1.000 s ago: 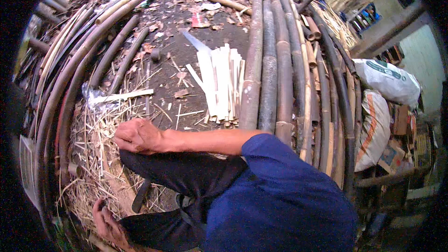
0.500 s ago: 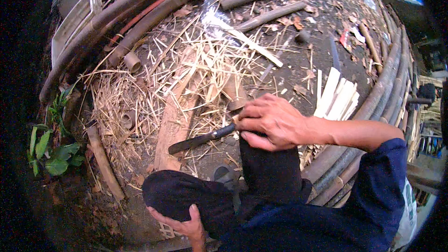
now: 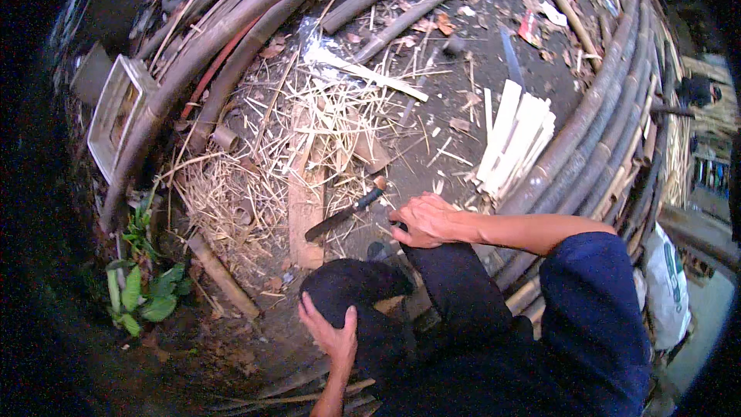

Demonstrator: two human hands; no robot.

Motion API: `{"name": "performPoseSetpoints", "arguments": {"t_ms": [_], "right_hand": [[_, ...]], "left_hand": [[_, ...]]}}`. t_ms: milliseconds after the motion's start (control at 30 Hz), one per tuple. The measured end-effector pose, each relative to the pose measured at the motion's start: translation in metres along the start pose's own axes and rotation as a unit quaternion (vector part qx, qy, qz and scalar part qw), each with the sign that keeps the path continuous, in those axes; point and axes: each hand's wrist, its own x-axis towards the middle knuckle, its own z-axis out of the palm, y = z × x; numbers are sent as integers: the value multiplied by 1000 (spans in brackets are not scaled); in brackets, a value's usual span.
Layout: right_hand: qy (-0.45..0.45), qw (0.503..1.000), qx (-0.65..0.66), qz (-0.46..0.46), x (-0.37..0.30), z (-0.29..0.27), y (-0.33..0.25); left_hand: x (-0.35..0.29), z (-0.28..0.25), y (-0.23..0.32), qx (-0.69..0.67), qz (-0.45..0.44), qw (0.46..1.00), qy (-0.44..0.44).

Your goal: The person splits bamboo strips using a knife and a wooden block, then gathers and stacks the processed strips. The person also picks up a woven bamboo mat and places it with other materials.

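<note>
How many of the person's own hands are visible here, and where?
2: the left hand on the left knee, and the right hand at the right knee. Some right fingers are partly hidden.

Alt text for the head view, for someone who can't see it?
Left hand and right hand rest on bent knees. Ahead lie a knife, a board and shavings; pale strips and poles lie to the right.

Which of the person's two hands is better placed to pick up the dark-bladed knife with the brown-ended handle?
Probably the right hand: it is close to the handle of the knife. The left hand rests on the black trousers, farther from that handle.
</note>
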Motion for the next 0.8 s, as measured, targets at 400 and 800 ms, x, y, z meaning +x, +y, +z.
{"name": "performPoseSetpoints", "arguments": {"t_ms": [400,800], "right_hand": [[261,961,-49,74,-177,98,-92],[414,692,357,471,-296,27,11]], "left_hand": [[-116,-76,52,151,52,936,-313],[-20,-181,124,101,127,945,-285]]}}
